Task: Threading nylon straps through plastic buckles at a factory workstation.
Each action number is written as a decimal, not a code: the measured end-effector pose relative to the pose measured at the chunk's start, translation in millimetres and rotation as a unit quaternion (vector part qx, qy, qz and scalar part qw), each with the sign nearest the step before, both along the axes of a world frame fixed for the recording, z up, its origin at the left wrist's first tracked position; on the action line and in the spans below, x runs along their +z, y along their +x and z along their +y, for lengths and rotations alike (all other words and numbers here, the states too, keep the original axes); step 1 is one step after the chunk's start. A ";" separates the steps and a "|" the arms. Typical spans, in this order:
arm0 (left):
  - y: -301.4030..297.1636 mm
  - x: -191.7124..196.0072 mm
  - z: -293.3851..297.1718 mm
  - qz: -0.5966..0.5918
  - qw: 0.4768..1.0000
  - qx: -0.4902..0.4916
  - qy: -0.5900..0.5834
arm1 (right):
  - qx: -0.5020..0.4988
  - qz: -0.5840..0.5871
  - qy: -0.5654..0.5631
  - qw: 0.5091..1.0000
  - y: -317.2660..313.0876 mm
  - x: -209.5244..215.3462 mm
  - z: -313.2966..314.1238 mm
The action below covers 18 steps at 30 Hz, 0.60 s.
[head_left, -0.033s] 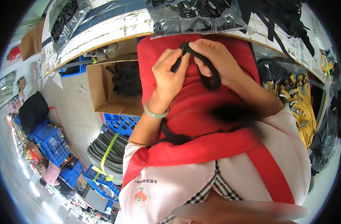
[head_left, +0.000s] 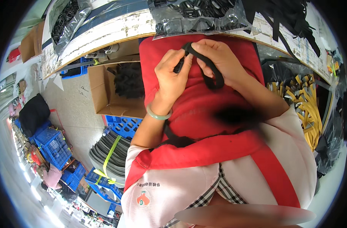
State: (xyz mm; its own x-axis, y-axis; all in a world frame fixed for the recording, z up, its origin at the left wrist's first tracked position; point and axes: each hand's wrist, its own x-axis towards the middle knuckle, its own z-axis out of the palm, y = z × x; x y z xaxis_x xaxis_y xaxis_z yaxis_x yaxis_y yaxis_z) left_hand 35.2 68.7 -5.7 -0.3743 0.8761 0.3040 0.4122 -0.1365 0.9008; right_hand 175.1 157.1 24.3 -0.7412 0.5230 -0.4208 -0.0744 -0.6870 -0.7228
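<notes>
Nothing has moved; both hands [head_left: 196,64] still pinch black strap [head_left: 211,78].

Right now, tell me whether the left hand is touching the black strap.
Touching. The head view shows the left hand pinching one end of the black strap between its fingertips, over the red apron.

My one view sits on the head, looking steeply down. It hangs close over the red apron [head_left: 203,110], with the desk [head_left: 116,30] edge at top.

A worn white workbench [head_left: 116,28] stands over a grey floor [head_left: 72,114] with blue crates [head_left: 53,146].
</notes>
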 end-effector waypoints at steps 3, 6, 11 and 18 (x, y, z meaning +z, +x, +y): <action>-3.9 -4.6 3.0 0.064 0.998 -0.027 0.008 | -0.022 -0.072 0.095 0.993 -0.4 -10.5 1.9; -9.5 -9.8 3.7 0.047 0.995 -0.086 0.015 | 0.041 -0.028 0.008 0.999 6.6 -15.0 15.2; -13.5 6.0 1.3 -0.537 0.821 -0.031 -0.193 | -0.001 -0.031 0.240 0.970 0.1 -21.4 10.4; -8.0 16.8 2.8 -0.511 0.851 0.011 -0.119 | -0.070 -0.073 0.556 0.825 7.5 38.5 -8.7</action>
